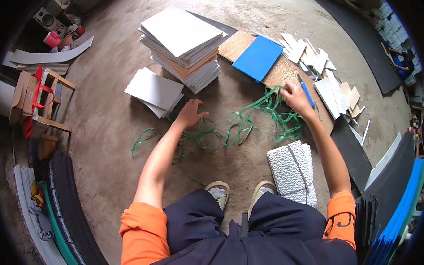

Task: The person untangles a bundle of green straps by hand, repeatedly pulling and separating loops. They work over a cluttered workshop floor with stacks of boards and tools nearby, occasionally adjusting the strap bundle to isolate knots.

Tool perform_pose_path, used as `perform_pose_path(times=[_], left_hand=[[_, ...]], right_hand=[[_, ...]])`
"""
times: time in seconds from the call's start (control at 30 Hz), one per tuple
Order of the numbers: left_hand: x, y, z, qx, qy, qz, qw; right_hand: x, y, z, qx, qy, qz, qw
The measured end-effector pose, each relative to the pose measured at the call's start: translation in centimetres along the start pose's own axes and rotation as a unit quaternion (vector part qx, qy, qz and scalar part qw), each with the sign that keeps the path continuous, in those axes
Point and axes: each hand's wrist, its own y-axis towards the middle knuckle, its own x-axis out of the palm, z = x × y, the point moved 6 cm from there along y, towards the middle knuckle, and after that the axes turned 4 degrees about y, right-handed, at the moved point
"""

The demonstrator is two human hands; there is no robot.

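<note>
My right hand is closed around a loose tangle of green plastic strips, which hangs down from the fingers. Fingers spread, my left hand reaches over another part of the green tangle on the floor; no strip shows in its grasp. Just beyond it lies a short stack of white sheets. A blue knife-like tool rests on the wooden board beside my right hand. On that board is a flat blue sheet.
A tall stack of white and brown sheets stands ahead. White offcuts are scattered at the right. A white textured bundle tied with a dark band lies near my right foot. Left is a wooden stool; a person is far right.
</note>
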Motion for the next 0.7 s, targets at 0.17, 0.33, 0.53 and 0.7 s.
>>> perform_pose_path(times=[0.17, 0.33, 0.53, 0.7], left_hand=[[-5.6, 3.2, 2.8, 0.006, -0.155, 0.076, 0.985], [-9.5, 3.7, 5.1, 0.028, -0.203, 0.126, 0.971], [-8.1, 4.5, 11.9, 0.103, -0.242, 0.062, 0.963], [-5.6, 4.3, 15.9, 0.088, -0.323, -0.128, 0.933]], right_hand=[[-12.7, 0.5, -12.7, -0.089, 0.046, 0.093, 0.991], [-20.3, -0.4, -21.9, -0.213, 0.13, 0.117, 0.961], [-22.2, -2.8, -25.8, -0.215, 0.109, 0.155, 0.958], [-21.4, -1.9, -24.6, -0.205, 0.183, 0.152, 0.95]])
